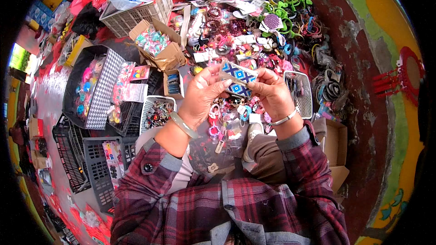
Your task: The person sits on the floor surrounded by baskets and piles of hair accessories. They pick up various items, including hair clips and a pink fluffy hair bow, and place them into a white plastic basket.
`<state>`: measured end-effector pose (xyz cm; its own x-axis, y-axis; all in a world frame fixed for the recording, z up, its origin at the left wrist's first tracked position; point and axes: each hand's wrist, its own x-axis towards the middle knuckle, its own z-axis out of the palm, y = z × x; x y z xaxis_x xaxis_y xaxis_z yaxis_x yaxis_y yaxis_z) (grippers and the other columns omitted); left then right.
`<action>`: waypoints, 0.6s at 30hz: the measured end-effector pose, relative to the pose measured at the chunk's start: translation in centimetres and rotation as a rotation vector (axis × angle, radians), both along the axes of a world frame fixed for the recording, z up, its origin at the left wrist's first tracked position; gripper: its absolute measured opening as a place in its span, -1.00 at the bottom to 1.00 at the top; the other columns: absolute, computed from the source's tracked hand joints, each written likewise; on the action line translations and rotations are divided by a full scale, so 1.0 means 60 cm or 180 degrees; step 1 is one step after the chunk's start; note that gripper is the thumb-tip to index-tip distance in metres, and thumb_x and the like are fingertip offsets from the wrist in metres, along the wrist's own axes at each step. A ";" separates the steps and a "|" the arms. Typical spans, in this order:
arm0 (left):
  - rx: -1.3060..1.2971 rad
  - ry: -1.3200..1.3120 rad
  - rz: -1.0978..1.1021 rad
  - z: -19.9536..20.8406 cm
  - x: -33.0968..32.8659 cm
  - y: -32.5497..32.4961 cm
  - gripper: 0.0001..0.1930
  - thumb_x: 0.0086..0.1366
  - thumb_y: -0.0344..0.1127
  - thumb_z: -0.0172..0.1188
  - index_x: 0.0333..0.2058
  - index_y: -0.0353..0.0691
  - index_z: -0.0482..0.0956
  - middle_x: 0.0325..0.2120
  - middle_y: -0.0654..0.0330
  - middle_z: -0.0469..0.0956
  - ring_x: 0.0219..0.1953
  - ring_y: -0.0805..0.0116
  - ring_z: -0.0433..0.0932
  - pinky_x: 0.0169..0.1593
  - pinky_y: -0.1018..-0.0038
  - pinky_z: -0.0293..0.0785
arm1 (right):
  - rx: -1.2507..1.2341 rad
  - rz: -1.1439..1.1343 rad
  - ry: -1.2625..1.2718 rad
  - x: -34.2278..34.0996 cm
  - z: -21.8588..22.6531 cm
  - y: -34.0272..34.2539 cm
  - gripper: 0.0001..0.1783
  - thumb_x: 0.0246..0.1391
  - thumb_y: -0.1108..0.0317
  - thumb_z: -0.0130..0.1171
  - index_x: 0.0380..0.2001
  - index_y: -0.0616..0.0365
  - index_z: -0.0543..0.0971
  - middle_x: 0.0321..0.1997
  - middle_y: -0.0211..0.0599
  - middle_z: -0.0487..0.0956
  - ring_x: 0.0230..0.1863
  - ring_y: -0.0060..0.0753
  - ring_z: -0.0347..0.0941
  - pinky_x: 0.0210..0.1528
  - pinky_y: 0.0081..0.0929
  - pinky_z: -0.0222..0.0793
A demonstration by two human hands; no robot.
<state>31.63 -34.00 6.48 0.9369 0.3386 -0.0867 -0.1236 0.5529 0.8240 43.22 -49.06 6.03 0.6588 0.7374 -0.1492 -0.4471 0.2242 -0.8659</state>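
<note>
Both my hands hold up a flat blue, navy and white diamond-patterned piece (237, 73) in front of me; part of it seems to lie in clear plastic. A narrow brownish strip runs slantwise across its front. My left hand (200, 95), with a pale bangle at the wrist, pinches its left end between thumb and fingers. At the right end, my right hand (274, 94) pinches it near the strip. Below and behind it lies a heap of hair ties and small trinkets (220, 122), mostly pink. What exactly the piece is, I cannot tell.
White baskets (298, 76) of small goods flank the heap. To the left are a houndstooth box (97, 93), black crates (102, 168) and an opened carton (159, 47). Green headbands (285, 11) lie at the back right. An opened cardboard box (336, 145) stands beside my right arm.
</note>
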 end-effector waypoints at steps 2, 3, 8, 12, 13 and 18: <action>0.0192 0.0035 -0.0098 -0.020 0.000 0.011 -0.66 0.11 -0.45 0.16 -0.11 -0.31 0.38 -0.40 0.27 0.52 -0.44 0.64 0.43 -0.44 0.72 0.35 | -0.0044 -0.0025 -0.0402 -0.004 0.002 0.002 -0.80 -0.16 0.56 0.21 -0.38 0.17 0.49 -0.52 -0.51 0.46 -0.51 -0.69 0.35 -0.43 -0.74 0.28; 0.0288 0.0052 -0.0149 -0.027 0.000 0.015 -0.71 0.10 -0.46 0.16 -0.16 -0.31 0.43 -0.42 0.28 0.52 -0.45 0.66 0.42 -0.45 0.73 0.34 | -0.0066 -0.0038 -0.0604 -0.006 0.004 0.003 -0.78 -0.17 0.56 0.21 -0.36 0.18 0.49 -0.52 -0.51 0.46 -0.50 -0.70 0.33 -0.42 -0.74 0.27; 0.0834 0.0242 -0.0051 -0.013 -0.002 0.006 -0.91 0.07 -0.55 0.13 -0.40 -0.29 0.48 -0.54 0.27 0.50 -0.59 0.57 0.43 -0.53 0.69 0.34 | -0.0475 0.0246 -0.1177 0.002 0.017 -0.009 -0.79 -0.17 0.61 0.20 -0.36 0.23 0.50 -0.48 -0.51 0.48 -0.40 -0.69 0.37 -0.33 -0.71 0.30; 0.3200 -0.1133 0.0735 -0.021 -0.001 0.000 -0.81 -0.03 -0.70 0.06 -0.43 -0.30 0.48 -0.42 0.14 0.53 -0.35 0.38 0.52 -0.27 0.52 0.44 | -0.0437 -0.0068 -0.3103 0.000 0.037 -0.016 -0.79 -0.27 0.67 0.16 -0.45 0.25 0.51 -0.32 -0.34 0.51 -0.26 -0.48 0.44 -0.22 -0.58 0.35; 0.3515 -0.1150 0.0769 -0.014 -0.007 -0.004 -0.73 -0.09 -0.77 0.01 -0.41 -0.30 0.47 -0.33 0.07 0.53 -0.18 0.23 0.50 -0.10 0.40 0.40 | -0.0279 -0.0207 -0.3665 0.000 0.044 -0.017 -0.79 -0.30 0.68 0.15 -0.47 0.25 0.51 -0.30 -0.30 0.51 -0.24 -0.43 0.45 -0.21 -0.56 0.35; 0.4093 -0.1656 0.1221 0.007 -0.012 -0.014 -0.64 -0.14 -0.75 0.09 -0.33 -0.25 0.36 -0.26 0.07 0.50 -0.17 0.11 0.49 -0.08 0.33 0.38 | -0.0376 -0.0537 -0.3853 -0.021 0.038 -0.030 -0.45 -0.38 0.74 0.12 -0.17 0.19 0.38 -0.12 -0.18 0.45 -0.06 -0.20 0.39 -0.11 -0.38 0.35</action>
<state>30.91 -34.81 6.93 0.6013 0.1515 0.7845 -0.5280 -0.6616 0.5325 41.93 -50.87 8.33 0.5045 0.6529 0.5649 0.6864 0.0935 -0.7212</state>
